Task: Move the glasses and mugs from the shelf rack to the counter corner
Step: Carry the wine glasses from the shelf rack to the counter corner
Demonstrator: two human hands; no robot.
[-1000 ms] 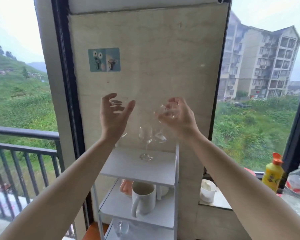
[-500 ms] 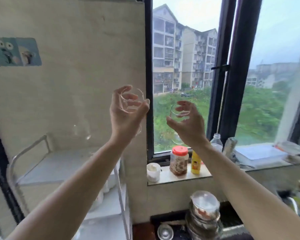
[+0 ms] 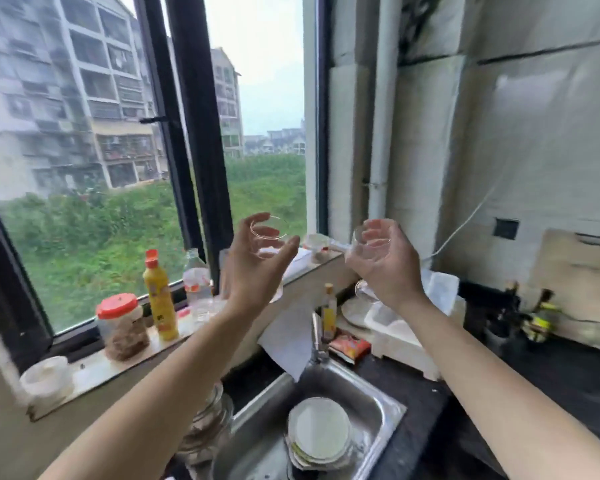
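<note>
My left hand (image 3: 253, 268) is raised in front of the window and grips a clear stemmed glass (image 3: 269, 230), whose rim shows above my fingers. My right hand (image 3: 387, 263) holds a second clear stemmed glass (image 3: 369, 242) at about the same height, and its foot (image 3: 362, 291) shows below my palm. Both glasses hang in the air above the sink area. The shelf rack is out of view. The dark counter (image 3: 568, 372) stretches to the right, toward the wall corner.
A steel sink (image 3: 378, 410) with stacked plates (image 3: 319, 431) lies below my arms. On the window sill (image 3: 94, 368) stand a red-lidded jar (image 3: 122, 327), a yellow bottle (image 3: 160, 299) and a clear bottle (image 3: 196, 278). A white box (image 3: 399, 337) and a wooden board (image 3: 582, 289) occupy the counter.
The view has swung right, from the shelf rack past the window to the sink and counter. Both hands still hold their glasses and have been carried along to the right.
</note>
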